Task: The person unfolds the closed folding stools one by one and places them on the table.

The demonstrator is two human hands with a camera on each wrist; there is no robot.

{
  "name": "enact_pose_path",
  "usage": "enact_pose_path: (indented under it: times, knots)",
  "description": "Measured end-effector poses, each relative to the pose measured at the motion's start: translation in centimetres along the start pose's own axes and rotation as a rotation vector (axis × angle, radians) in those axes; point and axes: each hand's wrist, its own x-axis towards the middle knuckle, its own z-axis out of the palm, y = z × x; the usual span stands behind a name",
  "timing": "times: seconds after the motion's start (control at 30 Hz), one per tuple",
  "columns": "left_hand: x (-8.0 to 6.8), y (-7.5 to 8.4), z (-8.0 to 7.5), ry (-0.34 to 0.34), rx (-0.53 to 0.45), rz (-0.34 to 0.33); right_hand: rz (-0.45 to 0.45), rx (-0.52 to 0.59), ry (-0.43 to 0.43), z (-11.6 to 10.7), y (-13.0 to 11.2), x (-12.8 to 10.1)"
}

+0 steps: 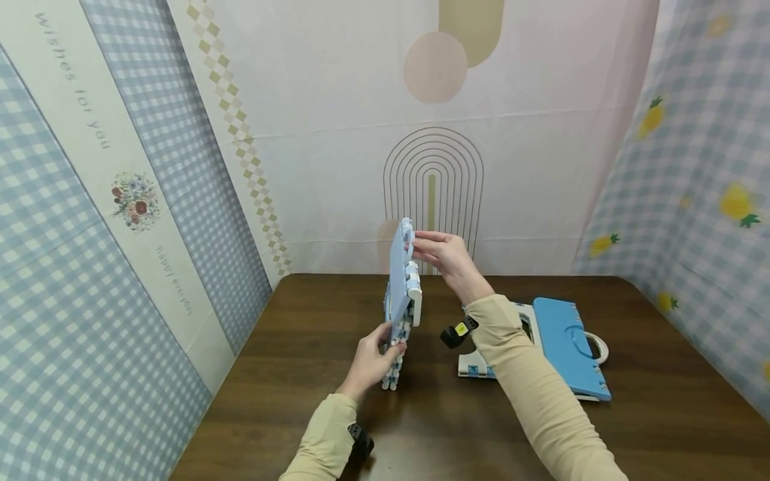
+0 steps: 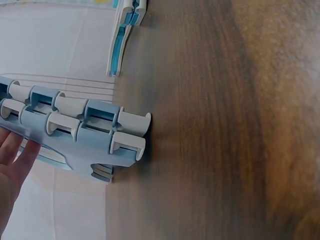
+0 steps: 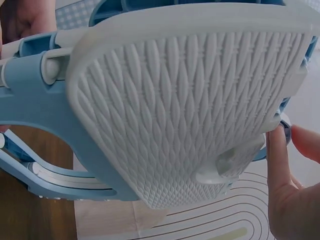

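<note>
We see open bench (image 1: 289, 374) left of the upright folding stool (image 1: 400, 294). To its right a second folded stool (image 1: 565, 347) lies flat, blocking that side. The backdrop (image 1: 337, 167) closes the rear

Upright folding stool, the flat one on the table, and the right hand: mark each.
upright folding stool (image 1: 398, 267), head view, on its blue panel.
flat folding stool (image 1: 565, 344), head view, on its blue top face.
right hand (image 1: 444, 257), head view, on the back of the hand by the stool's top edge.
</note>
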Motion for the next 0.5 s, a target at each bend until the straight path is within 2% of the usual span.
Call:
enact_pose_path:
  times: [0.1,0.27,0.33,0.5]
  knots:
    - [-0.4,0.8,-0.5,0.000,-0.021,-0.004,-0.014,-0.034,0.011,0.6,0.4,-0.2]
    - [-0.9,0.5,-0.7,-0.016,-0.042,-0.049,-0.085,-0.106,0.019,1.7,1.0,-0.5]
    - [-0.9,-0.6,-0.6,-0.015,-0.057,-0.052,-0.111,-0.127,0.023,2.2,1.1,-0.7]
    - [-0.9,-0.8,-1.0,-0.024,-0.067,-0.061,-0.129,-0.161,0.048,3.3,1.2,-1.0]
